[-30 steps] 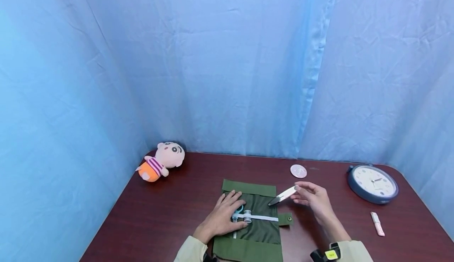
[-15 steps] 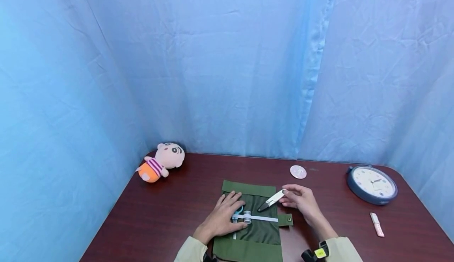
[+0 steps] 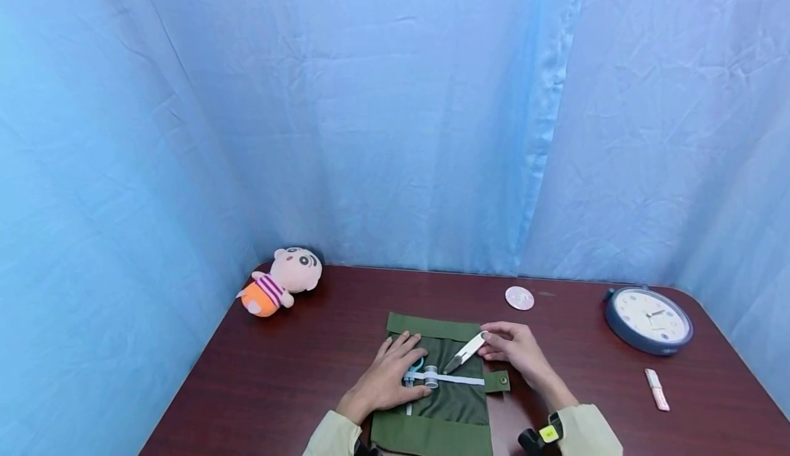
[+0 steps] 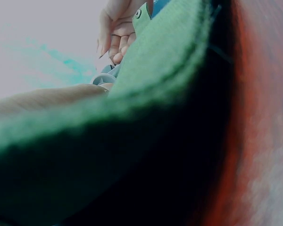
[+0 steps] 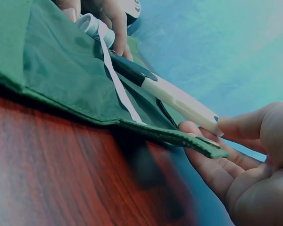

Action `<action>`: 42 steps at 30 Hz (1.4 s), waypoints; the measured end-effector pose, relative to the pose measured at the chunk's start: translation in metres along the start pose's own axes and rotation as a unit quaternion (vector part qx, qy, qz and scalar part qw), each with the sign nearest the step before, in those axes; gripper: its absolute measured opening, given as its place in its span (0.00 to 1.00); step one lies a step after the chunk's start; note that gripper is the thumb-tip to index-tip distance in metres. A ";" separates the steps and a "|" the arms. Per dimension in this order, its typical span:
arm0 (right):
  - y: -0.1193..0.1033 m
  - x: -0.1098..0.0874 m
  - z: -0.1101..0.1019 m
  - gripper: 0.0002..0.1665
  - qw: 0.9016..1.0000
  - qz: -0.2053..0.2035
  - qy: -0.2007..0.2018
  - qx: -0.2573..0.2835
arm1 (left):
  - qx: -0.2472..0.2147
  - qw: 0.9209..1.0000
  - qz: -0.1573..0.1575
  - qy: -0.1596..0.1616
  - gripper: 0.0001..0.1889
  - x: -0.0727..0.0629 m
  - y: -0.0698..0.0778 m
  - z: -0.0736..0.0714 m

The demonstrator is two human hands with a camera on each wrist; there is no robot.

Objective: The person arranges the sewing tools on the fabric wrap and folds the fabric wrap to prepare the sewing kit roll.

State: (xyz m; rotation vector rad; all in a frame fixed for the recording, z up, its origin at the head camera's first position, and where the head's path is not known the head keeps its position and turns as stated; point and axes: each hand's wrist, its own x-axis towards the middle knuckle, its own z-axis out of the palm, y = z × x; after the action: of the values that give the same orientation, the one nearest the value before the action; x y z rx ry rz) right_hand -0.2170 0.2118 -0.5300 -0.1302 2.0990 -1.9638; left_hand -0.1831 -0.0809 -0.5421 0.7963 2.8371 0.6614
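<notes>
An unfolded green cloth pouch (image 3: 453, 408) lies on the table, a white elastic strap (image 3: 461, 379) across its middle. My left hand (image 3: 385, 377) rests spread on its left part, partly covering light-blue-handled scissors (image 3: 410, 374) under the strap. Beside the scissors the strap also crosses a pale thread spool (image 3: 431, 376). My right hand (image 3: 515, 352) pinches the end of a slim white tool with a dark tip (image 3: 467, 352) between thumb and fingers. The tip reaches close to the strap, right of the spool; whether it is under the strap I cannot tell.
A snap tab (image 3: 497, 382) sticks out from the pouch's right edge. Farther back is a round pale disc (image 3: 520, 298). To the right stand a blue-rimmed clock (image 3: 649, 320) and a small white-and-pink stick (image 3: 657, 390). A plush doll (image 3: 280, 281) lies at the back left.
My right hand has moved left over the pouch with the white tool, bringing its dark tip from the right edge to near the strap and spool. The left hand has stayed in place.
</notes>
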 end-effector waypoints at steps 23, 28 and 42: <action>-0.005 0.013 0.010 0.21 0.994 -0.025 -0.029 -0.103 | 0.000 1.000 0.001 0.002 0.32 -0.001 -0.001 0.000; -0.008 0.014 0.015 0.18 0.987 -0.031 -0.011 -0.160 | 0.003 1.000 -0.002 0.001 0.32 0.000 0.000 0.002; -0.019 0.022 0.029 0.13 0.968 -0.026 0.013 -0.251 | 0.006 1.000 -0.001 0.001 0.32 0.000 -0.001 0.002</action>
State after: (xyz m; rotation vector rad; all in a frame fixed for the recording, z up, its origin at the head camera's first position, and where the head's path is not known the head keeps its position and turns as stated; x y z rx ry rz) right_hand -0.2330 0.1770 -0.5153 -0.2563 2.5883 -1.4204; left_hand -0.1830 -0.0808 -0.5441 0.7947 2.8454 0.6451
